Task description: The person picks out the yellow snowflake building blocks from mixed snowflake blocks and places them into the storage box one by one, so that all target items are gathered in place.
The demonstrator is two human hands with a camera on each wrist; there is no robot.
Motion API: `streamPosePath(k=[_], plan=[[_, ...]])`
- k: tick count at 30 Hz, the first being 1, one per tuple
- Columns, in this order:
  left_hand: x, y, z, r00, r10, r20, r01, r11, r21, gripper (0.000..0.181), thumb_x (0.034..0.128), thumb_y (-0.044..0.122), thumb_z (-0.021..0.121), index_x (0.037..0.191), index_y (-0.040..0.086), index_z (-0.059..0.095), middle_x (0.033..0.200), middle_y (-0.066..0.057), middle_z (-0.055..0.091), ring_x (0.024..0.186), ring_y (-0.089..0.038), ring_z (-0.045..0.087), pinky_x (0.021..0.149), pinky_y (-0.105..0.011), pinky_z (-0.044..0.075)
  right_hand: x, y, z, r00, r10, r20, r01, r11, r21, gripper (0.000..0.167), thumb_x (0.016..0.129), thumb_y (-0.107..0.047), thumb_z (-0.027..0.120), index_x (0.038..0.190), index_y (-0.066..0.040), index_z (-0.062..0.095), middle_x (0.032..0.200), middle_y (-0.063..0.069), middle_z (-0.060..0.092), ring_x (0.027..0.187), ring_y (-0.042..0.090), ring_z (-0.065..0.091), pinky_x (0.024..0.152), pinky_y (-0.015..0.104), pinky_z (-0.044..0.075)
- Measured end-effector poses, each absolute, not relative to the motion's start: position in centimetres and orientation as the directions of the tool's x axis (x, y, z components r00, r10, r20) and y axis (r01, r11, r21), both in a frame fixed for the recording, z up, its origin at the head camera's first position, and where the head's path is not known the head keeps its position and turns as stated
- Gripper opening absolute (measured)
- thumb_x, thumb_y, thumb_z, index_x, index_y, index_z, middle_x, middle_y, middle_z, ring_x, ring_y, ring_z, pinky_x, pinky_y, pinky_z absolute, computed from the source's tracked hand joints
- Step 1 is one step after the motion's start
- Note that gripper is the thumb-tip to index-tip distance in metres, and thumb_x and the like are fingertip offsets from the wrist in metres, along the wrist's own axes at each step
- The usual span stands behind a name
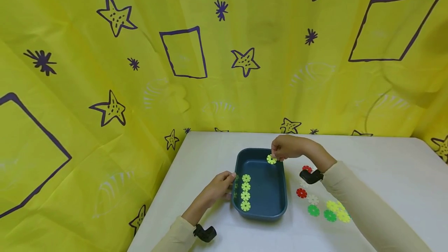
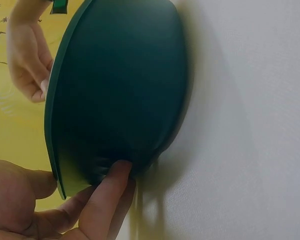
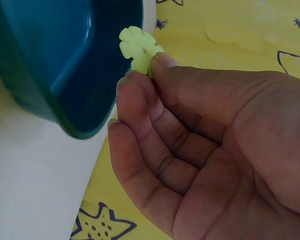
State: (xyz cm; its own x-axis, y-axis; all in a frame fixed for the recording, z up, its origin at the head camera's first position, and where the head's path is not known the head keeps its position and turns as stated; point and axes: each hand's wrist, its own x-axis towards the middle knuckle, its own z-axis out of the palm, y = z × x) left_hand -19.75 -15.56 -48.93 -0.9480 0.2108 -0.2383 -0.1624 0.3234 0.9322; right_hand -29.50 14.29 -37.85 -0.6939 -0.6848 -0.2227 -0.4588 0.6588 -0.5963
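A dark blue-green plastic basin [image 1: 260,217] stands on the white table. My left hand [image 1: 221,186] grips its left side, the thumb at the rim and the fingers against the outer wall [image 2: 120,75]. Over the basin's far right corner, my right hand [image 1: 289,146] pinches a yellow notched disc [image 3: 139,49] between thumb and forefinger. Inside the basin, along its left side, several yellow notched discs [image 1: 245,186] lie in a straight row. The left wrist view hides the basin's inside.
Right of the basin lie loose discs: red [image 1: 301,193], white [image 1: 313,199], green [image 1: 313,210] and a yellow cluster [image 1: 343,216], partly under my right forearm. A yellow patterned curtain [image 1: 224,88] hangs behind the white table [image 1: 210,147].
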Motion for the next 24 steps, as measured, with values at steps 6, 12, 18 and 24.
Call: streamPosePath(k=[6,12,18,24], plan=[[-19.8,-15.5,-48.9,-0.951,0.207,-0.231,-0.157,0.324,0.933,0.040,0.1129,0.037,0.051,0.119,-0.001,0.064,0.115,-0.012,0.067,0.096,-0.020,0.064,0.076,-0.034,0.060,-30.2,11.9,-38.2,-0.678,-0.687,-0.260,-0.478,0.681,-0.555,0.015,0.104,-0.010,0.067,0.090,-0.002,0.070,0.082,0.006,0.068,0.074,0.017,0.061,0.071,0.029,0.053],[-19.8,-15.4,-48.9,-0.950,0.212,-0.230,-0.154,0.321,0.934,0.040,0.1129,0.037,0.051,0.119,0.000,0.063,0.115,-0.011,0.067,0.097,-0.020,0.063,0.075,-0.033,0.058,-30.7,9.8,-38.6,-0.699,-0.647,-0.304,-0.452,0.730,-0.513,0.017,0.103,-0.010,0.068,0.088,-0.003,0.072,0.079,0.005,0.066,0.071,0.015,0.057,0.068,0.025,0.050],[-19.9,-15.4,-49.1,-0.949,0.213,-0.234,-0.161,0.314,0.936,0.039,0.1128,0.036,0.051,0.119,-0.001,0.063,0.113,-0.010,0.066,0.095,-0.019,0.064,0.074,-0.032,0.059,-31.2,8.2,-39.4,-0.711,-0.619,-0.333,-0.444,0.763,-0.470,0.019,0.102,-0.009,0.069,0.085,-0.004,0.070,0.076,0.003,0.064,0.070,0.014,0.056,0.067,0.024,0.050],[-20.0,-15.4,-49.2,-0.948,0.212,-0.237,-0.166,0.308,0.937,0.040,0.1132,0.036,0.050,0.118,-0.001,0.063,0.113,-0.011,0.066,0.096,-0.020,0.065,0.076,-0.033,0.060,-31.7,7.0,-39.9,-0.713,-0.595,-0.370,-0.408,0.781,-0.472,0.028,0.103,-0.010,0.068,0.076,-0.006,0.065,0.071,0.001,0.060,0.068,0.013,0.056,0.068,0.025,0.053]])
